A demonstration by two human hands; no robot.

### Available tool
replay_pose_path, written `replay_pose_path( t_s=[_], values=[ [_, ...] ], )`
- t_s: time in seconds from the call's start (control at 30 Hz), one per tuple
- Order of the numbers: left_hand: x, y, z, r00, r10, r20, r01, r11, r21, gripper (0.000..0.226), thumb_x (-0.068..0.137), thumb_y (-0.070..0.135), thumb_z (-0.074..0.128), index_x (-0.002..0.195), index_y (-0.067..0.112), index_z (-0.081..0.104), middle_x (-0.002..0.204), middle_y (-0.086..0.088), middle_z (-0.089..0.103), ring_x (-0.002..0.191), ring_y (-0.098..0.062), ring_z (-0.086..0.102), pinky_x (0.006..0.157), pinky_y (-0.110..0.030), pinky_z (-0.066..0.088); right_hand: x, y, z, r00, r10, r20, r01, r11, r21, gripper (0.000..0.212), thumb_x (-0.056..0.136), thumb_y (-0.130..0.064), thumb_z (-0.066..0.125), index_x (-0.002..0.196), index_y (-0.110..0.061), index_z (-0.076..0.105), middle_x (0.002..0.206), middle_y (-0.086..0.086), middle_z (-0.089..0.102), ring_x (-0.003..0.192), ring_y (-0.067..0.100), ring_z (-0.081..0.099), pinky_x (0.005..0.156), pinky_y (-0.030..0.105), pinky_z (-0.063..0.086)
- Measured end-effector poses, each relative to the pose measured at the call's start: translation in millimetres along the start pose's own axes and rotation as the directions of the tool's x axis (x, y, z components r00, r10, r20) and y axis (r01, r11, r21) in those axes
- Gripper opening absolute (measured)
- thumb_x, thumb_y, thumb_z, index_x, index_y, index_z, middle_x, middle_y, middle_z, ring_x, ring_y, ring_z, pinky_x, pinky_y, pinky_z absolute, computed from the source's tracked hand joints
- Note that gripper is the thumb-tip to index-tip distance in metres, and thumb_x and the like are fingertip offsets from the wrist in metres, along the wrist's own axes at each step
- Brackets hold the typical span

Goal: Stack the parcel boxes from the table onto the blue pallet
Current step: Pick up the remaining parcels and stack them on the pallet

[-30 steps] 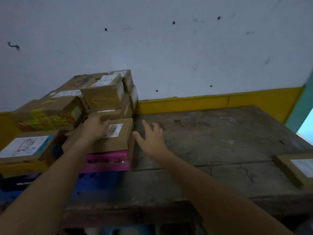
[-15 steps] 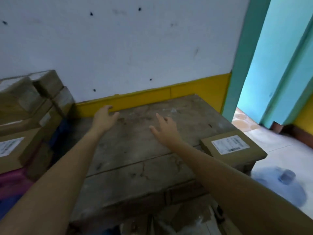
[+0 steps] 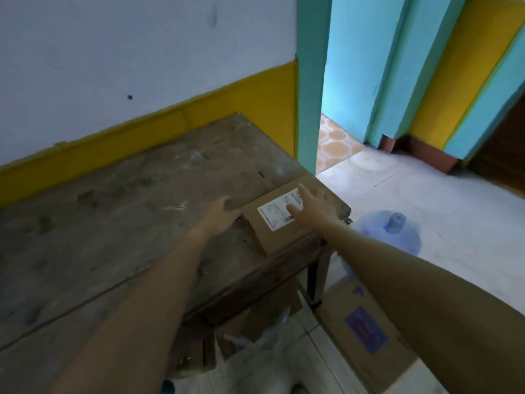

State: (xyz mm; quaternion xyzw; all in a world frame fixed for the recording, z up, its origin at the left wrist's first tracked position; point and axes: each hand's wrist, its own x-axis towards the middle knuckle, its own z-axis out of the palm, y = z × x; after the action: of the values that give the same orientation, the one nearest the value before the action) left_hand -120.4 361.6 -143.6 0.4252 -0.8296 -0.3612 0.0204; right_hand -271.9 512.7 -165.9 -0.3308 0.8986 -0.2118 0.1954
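The left hand [image 3: 223, 216] lies open, fingers loosely bent, its tips against the left edge of the parcel box [image 3: 284, 238]. The right hand [image 3: 314, 207] is open too, fingers spread flat over the top of the box and partly covering its white label [image 3: 272, 214]; I cannot tell whether it presses down. The box sits flat at the near right corner of the worn wooden table [image 3: 127, 211]. Right of the box, down on the floor, stands a blue water jug [image 3: 395, 231]. Below the box lies a large cardboard carton [image 3: 366, 328]. Behind the box rises a teal door frame [image 3: 308, 81].
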Motion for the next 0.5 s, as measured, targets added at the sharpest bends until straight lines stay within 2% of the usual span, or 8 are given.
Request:
replay_pose_path(
  t_s=[0.1, 0.17, 0.23, 0.33, 0.5],
  values=[
    [13.8, 9.5, 24.8, 0.998, -0.053, 0.018, 0.054, 0.997, -0.054, 0.057, 0.094, 0.019, 0.052, 0.143, 0.001, 0.029, 0.150, -0.015, 0.030, 0.136, -0.027, 0.033, 0.106, -0.028, 0.029, 3.8, 24.2, 1.5, 1.000, 0.027, 0.010, -0.027, 0.999, -0.023, 0.068, 0.092, -0.049, 0.044, 0.149, -0.030, 0.011, 0.153, 0.020, 0.011, 0.141, 0.038, 0.007, 0.113, 0.050, 0.014],
    [21.1, 11.4, 36.6, 0.997, -0.067, 0.047, 0.070, 0.995, -0.073, 0.052, 0.093, 0.017, 0.053, 0.139, -0.002, 0.035, 0.146, -0.017, 0.037, 0.127, -0.024, 0.042, 0.093, -0.021, 0.036, 5.6, 34.6, 2.9, 1.000, 0.028, -0.005, -0.028, 0.999, -0.029, 0.067, 0.092, -0.050, 0.043, 0.148, -0.030, 0.012, 0.153, 0.018, 0.010, 0.141, 0.037, 0.005, 0.113, 0.050, 0.012],
    [23.5, 11.8, 45.5, 0.994, -0.080, 0.069, 0.085, 0.993, -0.083, 0.051, 0.092, 0.016, 0.053, 0.137, 0.000, 0.036, 0.142, -0.015, 0.042, 0.121, -0.023, 0.046, 0.081, -0.015, 0.033, 8.0, 41.1, 2.2, 0.999, 0.038, -0.012, -0.038, 0.999, -0.024, 0.066, 0.092, -0.052, 0.042, 0.148, -0.030, 0.014, 0.152, 0.017, 0.011, 0.141, 0.037, 0.006, 0.114, 0.049, 0.013],
    [27.8, 10.5, 53.0, 0.993, -0.112, 0.047, 0.117, 0.985, -0.124, 0.059, 0.092, 0.019, 0.055, 0.142, 0.004, 0.026, 0.142, -0.015, 0.040, 0.124, -0.026, 0.045, 0.082, -0.023, 0.036, 9.7, 45.1, 0.5, 0.998, 0.057, -0.006, -0.057, 0.998, 0.020, 0.065, 0.091, -0.052, 0.044, 0.147, -0.030, 0.018, 0.151, 0.015, 0.016, 0.140, 0.035, 0.011, 0.112, 0.049, 0.017],
    [26.8, 8.3, 45.7, 0.989, -0.146, 0.003, 0.144, 0.972, -0.184, 0.060, 0.090, 0.026, 0.057, 0.141, 0.008, 0.029, 0.141, -0.013, 0.042, 0.122, -0.025, 0.047, 0.082, -0.025, 0.040, 7.1, 32.3, -0.7, 0.998, 0.028, -0.062, -0.028, 1.000, 0.005, 0.063, 0.092, -0.050, 0.043, 0.146, -0.027, 0.022, 0.149, 0.013, 0.019, 0.138, 0.035, 0.015, 0.111, 0.048, 0.018]
  ],
)
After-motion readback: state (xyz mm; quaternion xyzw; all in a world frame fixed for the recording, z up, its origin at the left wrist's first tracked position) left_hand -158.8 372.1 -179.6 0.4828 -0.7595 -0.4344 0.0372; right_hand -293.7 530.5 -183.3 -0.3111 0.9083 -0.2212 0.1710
